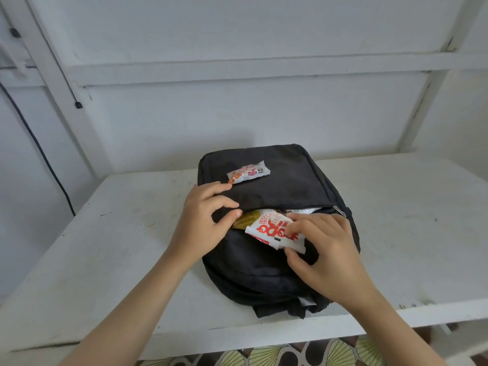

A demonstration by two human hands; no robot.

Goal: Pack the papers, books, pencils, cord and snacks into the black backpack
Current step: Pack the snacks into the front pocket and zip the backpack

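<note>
Your left hand [204, 220] pinches the pocket edge of the black backpack [285, 183]. Your right hand [327, 249] curls its fingers round a snack packet [265, 229].

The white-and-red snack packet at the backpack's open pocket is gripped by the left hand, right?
No. In the head view the right hand grips the white-and-red snack packet at the open pocket of the black backpack; the left hand holds the pocket's edge.
</note>
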